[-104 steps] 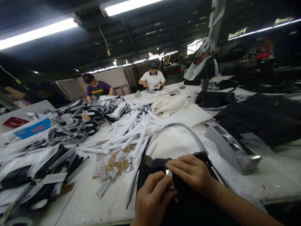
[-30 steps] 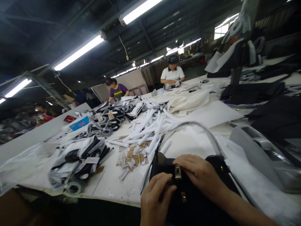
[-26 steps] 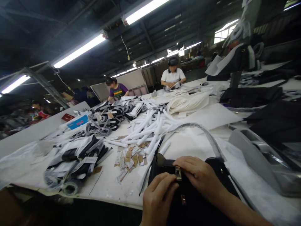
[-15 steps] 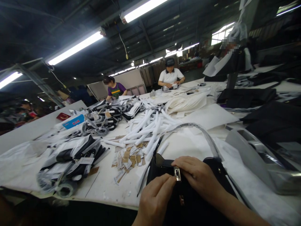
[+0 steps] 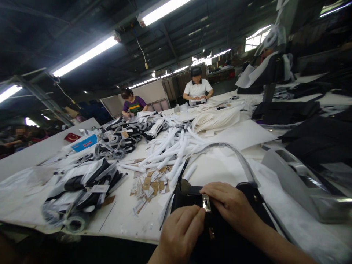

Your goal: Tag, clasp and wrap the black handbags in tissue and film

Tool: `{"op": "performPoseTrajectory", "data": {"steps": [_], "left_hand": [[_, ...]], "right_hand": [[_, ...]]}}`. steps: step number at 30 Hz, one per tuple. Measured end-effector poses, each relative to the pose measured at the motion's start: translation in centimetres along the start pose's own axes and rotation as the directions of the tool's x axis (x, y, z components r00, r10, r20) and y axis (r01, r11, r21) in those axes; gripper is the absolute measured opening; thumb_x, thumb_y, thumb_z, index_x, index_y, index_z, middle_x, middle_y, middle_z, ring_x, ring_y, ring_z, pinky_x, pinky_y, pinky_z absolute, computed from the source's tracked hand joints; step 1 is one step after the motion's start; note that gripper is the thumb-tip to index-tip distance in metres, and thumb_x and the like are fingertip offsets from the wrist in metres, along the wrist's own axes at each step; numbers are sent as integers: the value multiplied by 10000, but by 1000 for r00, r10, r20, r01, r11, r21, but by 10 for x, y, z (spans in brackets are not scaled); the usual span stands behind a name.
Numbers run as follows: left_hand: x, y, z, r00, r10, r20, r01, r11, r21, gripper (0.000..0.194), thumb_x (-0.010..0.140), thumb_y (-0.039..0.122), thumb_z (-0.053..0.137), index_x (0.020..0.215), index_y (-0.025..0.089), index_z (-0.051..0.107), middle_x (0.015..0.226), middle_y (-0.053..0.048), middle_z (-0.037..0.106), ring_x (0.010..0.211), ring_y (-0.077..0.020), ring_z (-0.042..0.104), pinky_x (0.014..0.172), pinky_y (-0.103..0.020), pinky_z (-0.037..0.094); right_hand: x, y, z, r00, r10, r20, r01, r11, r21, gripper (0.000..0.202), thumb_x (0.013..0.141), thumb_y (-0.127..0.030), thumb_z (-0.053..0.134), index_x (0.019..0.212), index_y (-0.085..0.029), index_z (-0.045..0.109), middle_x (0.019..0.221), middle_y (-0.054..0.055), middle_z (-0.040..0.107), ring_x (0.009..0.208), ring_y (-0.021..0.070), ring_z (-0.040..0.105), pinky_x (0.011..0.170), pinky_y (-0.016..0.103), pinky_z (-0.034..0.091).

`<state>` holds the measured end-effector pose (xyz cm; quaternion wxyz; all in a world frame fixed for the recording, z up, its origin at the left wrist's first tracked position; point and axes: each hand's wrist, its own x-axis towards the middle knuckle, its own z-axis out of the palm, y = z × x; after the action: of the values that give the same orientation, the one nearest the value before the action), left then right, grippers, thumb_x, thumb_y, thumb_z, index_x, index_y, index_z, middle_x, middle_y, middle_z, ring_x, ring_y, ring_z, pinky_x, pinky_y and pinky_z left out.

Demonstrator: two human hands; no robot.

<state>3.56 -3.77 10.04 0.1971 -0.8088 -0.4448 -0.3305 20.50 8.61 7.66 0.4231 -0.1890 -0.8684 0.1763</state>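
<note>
Right in front of you is a black bag [image 5: 222, 238], at the near edge of the bench [image 5: 132, 216], its front facing you and its top leaning away. Its carrying handle [image 5: 233, 150] arches above the opening, wrapped in clear plastic. At the left end of the opening you can see the olive-toned lining [image 5: 185, 186]. A short black strap [image 5: 194, 190] comes over the top, ending in a shiny, slotted metal plate [image 5: 206, 202]. You see the plate above the small metal catch [image 5: 211, 233] on the front, apart from it and unfastened.
</note>
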Motion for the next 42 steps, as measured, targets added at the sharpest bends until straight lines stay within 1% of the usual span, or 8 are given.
{"op": "performPoseTrajectory", "data": {"steps": [8, 15, 25, 32, 34, 36, 39, 42], "left_hand": [[-4, -1, 0, 1000, 10, 11, -10, 1000, 1, 223, 931, 60, 561, 1139, 60, 643, 959, -129, 745, 904, -209, 718, 814, -301, 608], [2, -2, -1, 999, -39, 8, 39, 998, 47, 176, 958, 84, 528, 1090, 132, 634, 898, -85, 736, 791, -168, 706, 738, -261, 587], [9, -5, -1, 991, -86, 99, 88, 996, -19, 138, 983, 106, 495, 1060, 162, 594, 912, -61, 698, 787, -159, 658, 742, -258, 552], [16, -10, -5, 942, -56, 331, 90, 992, -88, 187, 1031, 175, 400, 1082, 172, 579, 973, -63, 682, 812, -165, 637, 741, -280, 553], [18, -11, -2, 943, -67, 327, 104, 990, -97, 188, 1031, 179, 400, 1086, 174, 579, 975, -63, 681, 816, -168, 636, 736, -279, 554], [19, -12, 1, 956, -80, 283, 116, 987, -113, 171, 1023, 173, 422, 1076, 178, 585, 952, -56, 680, 813, -167, 640, 730, -270, 554], [18, -11, 5, 961, -159, 227, 203, 962, -186, 138, 1009, 172, 475, 1060, 192, 602, 951, -46, 681, 842, -153, 654, 759, -243, 551], [14, -10, 2, 931, -276, 241, 341, 893, -294, 102, 987, 158, 527, 996, 210, 614, 931, -21, 675, 847, -125, 658, 778, -202, 536]], "right_hand": [[-1, -1, -1, 1000, 6, 3, -6, 1000, 6, 312, 905, -69, 489, 1034, -223, 727, 993, 39, 778, 924, 196, 727, 817, 328, 568], [-2, -2, -3, 1000, -5, -12, 5, 1000, 2, 293, 915, -92, 500, 1031, -226, 733, 989, 44, 779, 925, 195, 727, 819, 320, 575], [-5, -1, -3, 998, -59, -25, 60, 998, 36, 274, 945, -95, 492, 1044, -208, 721, 991, 54, 771, 925, 190, 720, 822, 321, 574], [-9, -4, -1, 984, -175, -14, 176, 984, 38, 242, 973, -148, 505, 1101, -202, 703, 1009, 70, 770, 930, 194, 718, 828, 333, 579], [-11, -6, -2, 981, -192, -21, 193, 979, 58, 247, 989, -164, 496, 1136, -204, 691, 1025, 68, 768, 950, 191, 714, 864, 335, 571], [-12, -8, -3, 980, -196, -24, 197, 978, 73, 256, 1002, -174, 483, 1163, -208, 681, 1041, 66, 765, 970, 188, 707, 895, 335, 562], [-12, -8, -4, 982, -190, -18, 191, 978, 82, 273, 1011, -175, 470, 1188, -211, 675, 1043, 63, 761, 968, 184, 704, 891, 332, 560], [-12, -9, -4, 984, -179, -17, 179, 980, 81, 259, 1009, -173, 477, 1160, -203, 686, 1034, 64, 762, 969, 187, 703, 882, 328, 562]]}}
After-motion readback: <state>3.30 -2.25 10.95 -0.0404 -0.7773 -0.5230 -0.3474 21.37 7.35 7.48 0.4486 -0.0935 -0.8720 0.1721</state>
